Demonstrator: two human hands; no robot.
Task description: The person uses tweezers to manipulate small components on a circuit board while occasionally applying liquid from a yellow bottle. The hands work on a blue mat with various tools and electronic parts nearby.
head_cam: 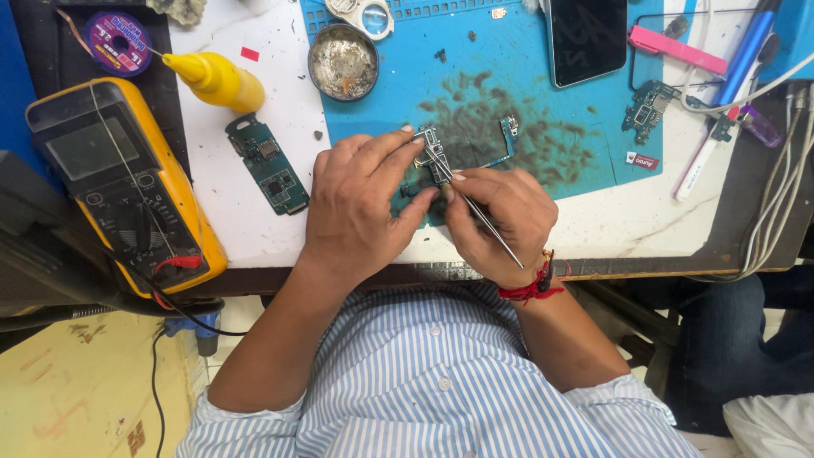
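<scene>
the landmark is the round metal tin (342, 61) of grimy residue at the blue mat's (585, 127) top-left corner. left of the tin lies a yellow squeeze bottle (216, 80), beyond it a purple wire spool (119, 42). below-left of the tin, a green circuit board (268, 164); farther left, a yellow multimeter (127, 182). right of the tin, a dark phone (587, 38).

A matt, soot-smudged blue rubbery mat (543, 102) lies at twelve o'clock of the glossy metal tweezers (483, 216), with a shiny yellow plastic multimeter (127, 182) at nine o'clock and a glossy black glass phone (587, 38) at one o'clock.
</scene>
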